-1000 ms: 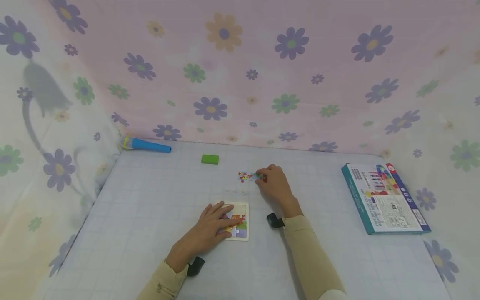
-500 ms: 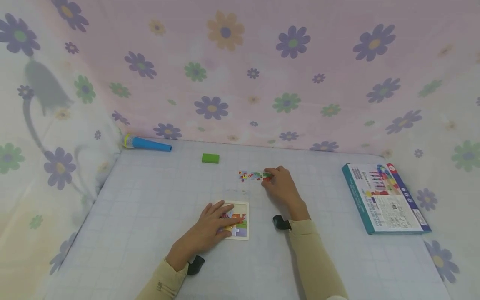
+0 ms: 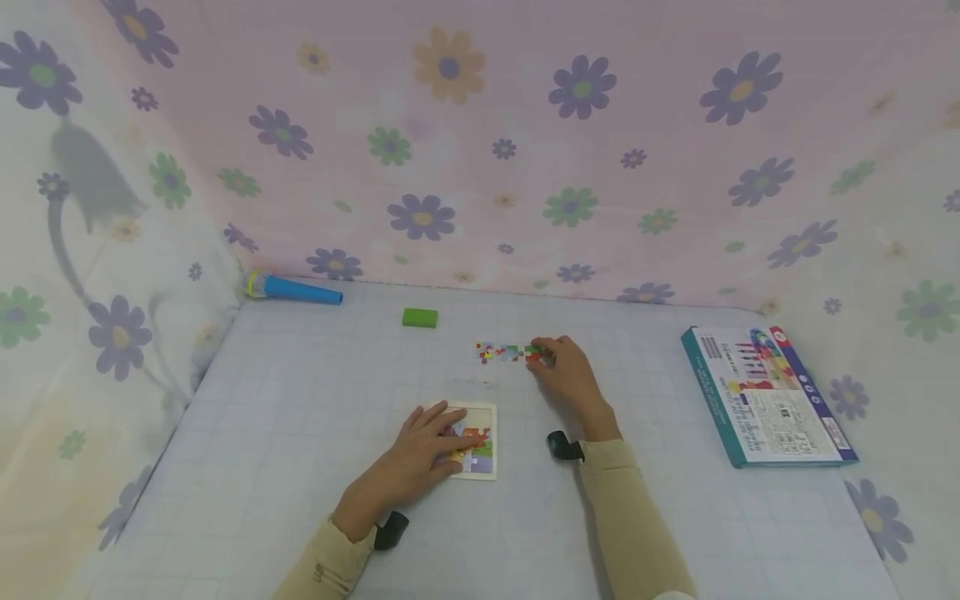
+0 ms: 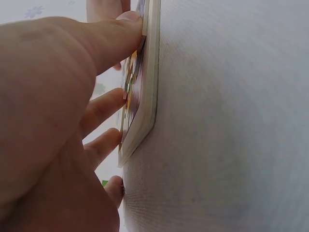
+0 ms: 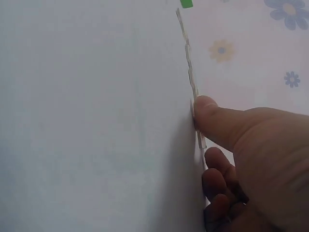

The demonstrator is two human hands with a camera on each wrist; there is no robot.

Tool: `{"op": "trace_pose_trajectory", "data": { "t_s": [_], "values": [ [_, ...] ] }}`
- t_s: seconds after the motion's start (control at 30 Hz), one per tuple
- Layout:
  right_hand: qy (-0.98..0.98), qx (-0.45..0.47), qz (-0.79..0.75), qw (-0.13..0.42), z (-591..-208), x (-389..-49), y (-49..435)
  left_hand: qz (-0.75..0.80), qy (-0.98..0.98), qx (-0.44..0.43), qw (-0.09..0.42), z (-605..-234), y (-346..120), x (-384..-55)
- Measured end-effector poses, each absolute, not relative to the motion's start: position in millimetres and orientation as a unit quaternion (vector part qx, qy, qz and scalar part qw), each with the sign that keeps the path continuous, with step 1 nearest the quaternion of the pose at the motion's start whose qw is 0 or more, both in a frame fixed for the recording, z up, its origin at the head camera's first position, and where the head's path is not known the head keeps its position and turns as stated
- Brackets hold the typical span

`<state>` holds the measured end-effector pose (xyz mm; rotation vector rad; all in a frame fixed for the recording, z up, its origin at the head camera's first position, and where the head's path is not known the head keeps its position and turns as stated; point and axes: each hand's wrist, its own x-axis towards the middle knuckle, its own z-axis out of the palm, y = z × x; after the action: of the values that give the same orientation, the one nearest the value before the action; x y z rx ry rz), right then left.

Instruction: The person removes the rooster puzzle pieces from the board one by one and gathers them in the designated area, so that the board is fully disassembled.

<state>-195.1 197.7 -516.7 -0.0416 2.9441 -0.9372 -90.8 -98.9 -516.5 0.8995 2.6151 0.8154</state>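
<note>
Floral drapes (image 3: pixel 491 179) & toy mic (image 3: pixel 300 290) suggest playrm.

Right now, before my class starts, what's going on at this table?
A person's left hand rests spread on a flat, white-rimmed puzzle tray, only partly filled. Beyond it, the right hand pinches a small, thin, multicoloured jigsaw piece, at the right end of a row with two similar pieces. All three are outside the tray.

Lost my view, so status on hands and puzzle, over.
Left hand resting on puzzle tray. Right hand pinching right-end piece of loose row. Green block beyond, not in the way.
</note>
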Motion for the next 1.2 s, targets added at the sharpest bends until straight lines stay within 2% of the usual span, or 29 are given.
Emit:
{"op": "trace_pose_trajectory", "data": {
  "t_s": [0.33,0.43,0.53,0.7,0.8,1.2],
  "values": [
    [0.927,0.022,-0.374,-0.019,-516.4,-147.1,168.6,0.319,0.908,0.241,0.127,-514.9,-104.4,-92.0],
    [0.925,-0.015,-0.379,-0.01,-513.7,-130.6,149.0,0.313,0.917,0.217,0.118,-515.2,-107.7,-93.0],
    [0.919,-0.089,-0.384,0.001,-509.7,-116.8,128.6,0.291,0.929,0.201,0.112,-516.5,-109.9,-94.1],
    [0.905,-0.196,-0.373,0.049,-507.9,-103.9,101.7,0.266,0.935,0.208,0.108,-520.0,-111.5,-96.2],
    [0.911,-0.209,-0.348,0.072,-509.0,-100.7,92.4,0.263,0.934,0.218,0.105,-521.3,-112.1,-97.4],
    [0.921,-0.189,-0.329,0.087,-508.0,-101.7,82.4,0.263,0.936,0.214,0.096,-522.1,-112.6,-98.5]
  ]
}}
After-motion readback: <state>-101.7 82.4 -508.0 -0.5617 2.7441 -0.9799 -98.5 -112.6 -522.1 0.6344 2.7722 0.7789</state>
